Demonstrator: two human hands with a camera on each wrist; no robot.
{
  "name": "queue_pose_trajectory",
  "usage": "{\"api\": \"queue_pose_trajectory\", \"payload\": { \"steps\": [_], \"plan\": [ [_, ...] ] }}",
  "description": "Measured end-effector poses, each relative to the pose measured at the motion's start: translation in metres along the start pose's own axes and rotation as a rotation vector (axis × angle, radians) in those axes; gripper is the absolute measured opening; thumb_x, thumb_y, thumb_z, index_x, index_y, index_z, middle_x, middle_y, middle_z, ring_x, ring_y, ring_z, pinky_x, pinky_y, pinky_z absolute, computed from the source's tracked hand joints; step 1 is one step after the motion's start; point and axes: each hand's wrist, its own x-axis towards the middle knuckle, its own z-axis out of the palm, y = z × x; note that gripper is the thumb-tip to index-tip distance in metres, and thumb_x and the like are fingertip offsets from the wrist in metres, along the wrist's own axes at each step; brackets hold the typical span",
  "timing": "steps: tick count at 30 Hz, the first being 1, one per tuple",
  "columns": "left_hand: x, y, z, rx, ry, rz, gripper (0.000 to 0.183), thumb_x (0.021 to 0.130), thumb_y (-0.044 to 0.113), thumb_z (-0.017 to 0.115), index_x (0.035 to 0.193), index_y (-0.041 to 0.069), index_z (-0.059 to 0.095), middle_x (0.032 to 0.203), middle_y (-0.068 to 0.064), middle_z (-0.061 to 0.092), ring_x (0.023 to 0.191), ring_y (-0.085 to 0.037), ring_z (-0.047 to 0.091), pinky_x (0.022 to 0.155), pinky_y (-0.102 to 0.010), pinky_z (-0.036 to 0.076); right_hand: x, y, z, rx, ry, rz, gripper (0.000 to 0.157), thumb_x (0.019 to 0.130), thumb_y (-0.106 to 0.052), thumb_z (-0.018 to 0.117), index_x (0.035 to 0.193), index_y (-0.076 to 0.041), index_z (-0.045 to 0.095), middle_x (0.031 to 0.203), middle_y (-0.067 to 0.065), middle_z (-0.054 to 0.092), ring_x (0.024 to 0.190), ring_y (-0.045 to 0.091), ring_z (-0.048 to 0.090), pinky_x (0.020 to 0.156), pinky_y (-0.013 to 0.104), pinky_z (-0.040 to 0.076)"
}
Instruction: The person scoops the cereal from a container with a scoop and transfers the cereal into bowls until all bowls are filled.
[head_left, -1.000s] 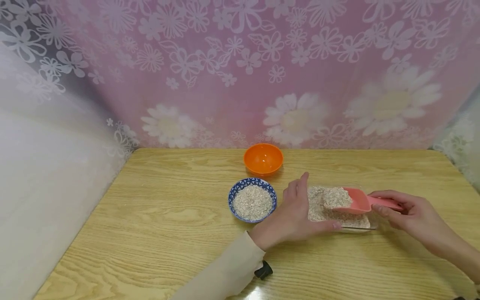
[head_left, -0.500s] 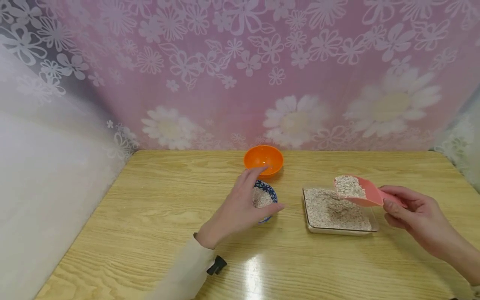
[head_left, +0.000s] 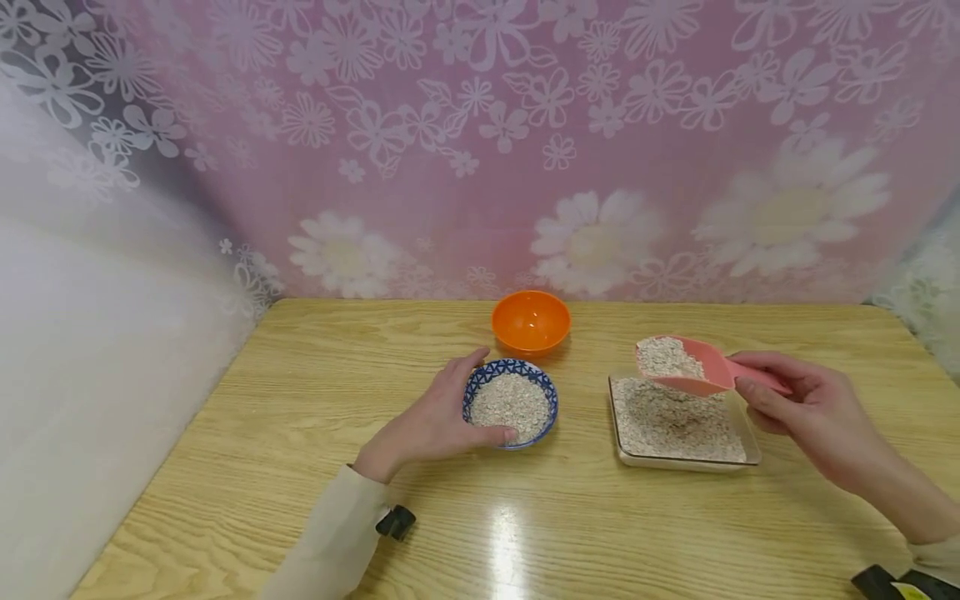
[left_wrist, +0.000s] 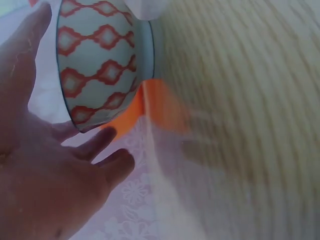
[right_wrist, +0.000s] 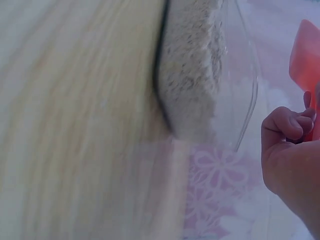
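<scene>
My left hand (head_left: 431,421) holds the blue-and-white patterned bowl (head_left: 542,382) from its left side, thumb over the near rim and fingers by the far rim. Oat flakes (head_left: 512,404) fill much of that bowl. In the left wrist view the outside of the bowl (left_wrist: 97,65) is white with red diamond shapes, and the fingers reach around it. With my right hand (head_left: 813,412) I grip the handle of a pink scoop (head_left: 716,367) heaped with flakes. The scoop hangs above the back of a clear rectangular container (head_left: 675,462), which also contains flakes.
An orange bowl (head_left: 531,321), with nothing in it, stands behind the patterned bowl. The wooden table (head_left: 300,375) ends at a pink flowered curtain (head_left: 420,167) at the back. White cloth (head_left: 97,350) hangs on the left side.
My left hand has left the clear container and moved left onto the patterned bowl. The loaded scoop has been lifted out of the flakes, swung right, then back left.
</scene>
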Motion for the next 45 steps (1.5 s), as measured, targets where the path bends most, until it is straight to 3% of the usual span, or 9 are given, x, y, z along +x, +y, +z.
{"api": "queue_pose_trajectory", "payload": {
  "steps": [5, 12, 15, 19, 29, 40, 45],
  "plan": [
    [0.003, -0.005, 0.003, -0.027, -0.087, 0.017, 0.123, 0.076, 0.058, 0.084, 0.166, 0.02, 0.011, 0.171, -0.007, 0.02, 0.155, -0.03, 0.027, 0.123, -0.057, 0.029, 0.012, -0.006, 0.015, -0.054, -0.016, -0.009, 0.037, 0.102, 0.008, 0.053, 0.127, -0.013, 0.068, 0.087, -0.007, 0.065, 0.061, 0.018, 0.042, 0.051, 0.036, 0.027],
    [0.005, -0.009, 0.003, -0.057, -0.148, 0.03, 0.126, 0.075, 0.053, 0.087, 0.166, 0.02, 0.005, 0.171, -0.008, 0.02, 0.154, -0.03, 0.029, 0.124, -0.056, 0.029, 0.026, -0.017, 0.039, -0.282, -0.038, -0.034, 0.031, 0.101, 0.003, 0.058, 0.126, -0.013, 0.068, 0.074, -0.005, 0.054, 0.057, 0.021, 0.039, 0.047, 0.036, 0.029],
    [0.006, -0.009, 0.004, -0.055, -0.154, 0.031, 0.126, 0.076, 0.053, 0.086, 0.166, 0.021, 0.005, 0.169, -0.009, 0.022, 0.153, -0.032, 0.031, 0.122, -0.058, 0.031, 0.032, -0.023, 0.051, -0.368, -0.048, -0.013, 0.027, 0.101, -0.003, 0.061, 0.126, -0.012, 0.067, 0.071, -0.005, 0.052, 0.056, 0.021, 0.04, 0.046, 0.035, 0.034],
    [0.007, -0.011, 0.006, -0.062, -0.159, 0.03, 0.125, 0.076, 0.054, 0.086, 0.166, 0.021, 0.004, 0.168, -0.01, 0.025, 0.151, -0.032, 0.033, 0.122, -0.058, 0.031, 0.04, -0.029, 0.065, -0.436, -0.056, 0.027, 0.026, 0.1, -0.012, 0.067, 0.126, -0.012, 0.068, 0.076, -0.006, 0.063, 0.057, 0.019, 0.044, 0.048, 0.033, 0.038],
    [0.008, -0.012, 0.005, -0.076, -0.168, 0.019, 0.125, 0.075, 0.055, 0.086, 0.165, 0.024, 0.005, 0.168, -0.007, 0.026, 0.151, -0.03, 0.033, 0.123, -0.055, 0.031, 0.058, -0.04, 0.092, -0.642, -0.074, 0.051, 0.028, 0.097, -0.029, 0.073, 0.122, -0.017, 0.072, 0.088, 0.006, 0.072, 0.061, 0.012, 0.047, 0.052, 0.029, 0.039],
    [0.009, -0.013, 0.005, -0.073, -0.164, 0.024, 0.125, 0.075, 0.055, 0.086, 0.165, 0.024, 0.005, 0.169, -0.006, 0.022, 0.152, -0.028, 0.032, 0.124, -0.054, 0.03, 0.079, -0.056, 0.119, -0.761, -0.207, 0.029, 0.024, 0.095, -0.026, 0.075, 0.117, -0.017, 0.075, 0.096, 0.001, 0.073, 0.063, 0.012, 0.05, 0.055, 0.025, 0.041],
    [0.009, -0.013, 0.006, -0.078, -0.167, 0.023, 0.125, 0.075, 0.055, 0.086, 0.165, 0.024, 0.005, 0.169, -0.005, 0.022, 0.151, -0.027, 0.032, 0.124, -0.053, 0.03, 0.085, -0.057, 0.132, -0.807, -0.258, -0.075, 0.019, 0.093, -0.021, 0.076, 0.112, -0.017, 0.078, 0.094, -0.002, 0.074, 0.066, 0.013, 0.051, 0.057, 0.024, 0.043]
  ]
}}
